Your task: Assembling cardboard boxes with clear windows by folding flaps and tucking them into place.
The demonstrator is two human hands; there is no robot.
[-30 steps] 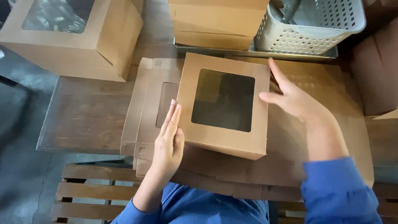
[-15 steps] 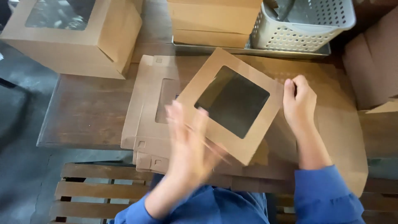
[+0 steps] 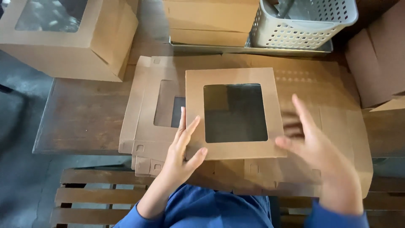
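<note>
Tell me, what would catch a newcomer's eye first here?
Probably the brown windowed cardboard box at the centre, its dark window facing up, with the left hand on its lower left corner and the blurred right hand beside its right edge. It lies on a stack of flat box blanks; a white perforated basket stands behind.
</note>
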